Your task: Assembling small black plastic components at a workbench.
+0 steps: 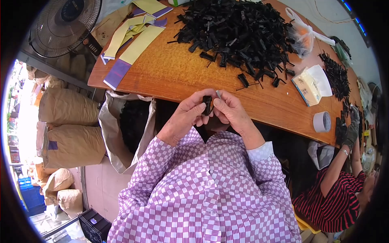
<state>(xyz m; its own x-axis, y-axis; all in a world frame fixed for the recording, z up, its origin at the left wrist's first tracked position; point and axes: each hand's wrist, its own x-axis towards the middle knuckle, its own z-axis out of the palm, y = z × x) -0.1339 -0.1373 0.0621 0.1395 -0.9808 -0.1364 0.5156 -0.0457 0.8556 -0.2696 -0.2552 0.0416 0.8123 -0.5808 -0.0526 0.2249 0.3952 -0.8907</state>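
In front of my chest, at the table's near edge, my left hand (pixel 184 115) pinches a small black plastic part (pixel 208 104) between thumb and fingers. Close beside it, my right hand (pixel 234 113) has its thumb and fingers pressed together. A small greyish tip shows at the right fingertips, too small to name. Farther back on the wooden table (pixel 162 69) lies a large heap of black plastic parts (pixel 239 32). A few loose black parts (pixel 243 80) have strayed from the heap toward me.
Yellow and purple paper strips (pixel 133 48) lie at the table's left, near a fan (pixel 67 24). Rightward are a tissue pack (pixel 310 87), a tape roll (pixel 321 122) and a plastic bag (pixel 302 38). An open white sack (pixel 111 133) stands below. A gloved co-worker's hand (pixel 352 125) works at right.
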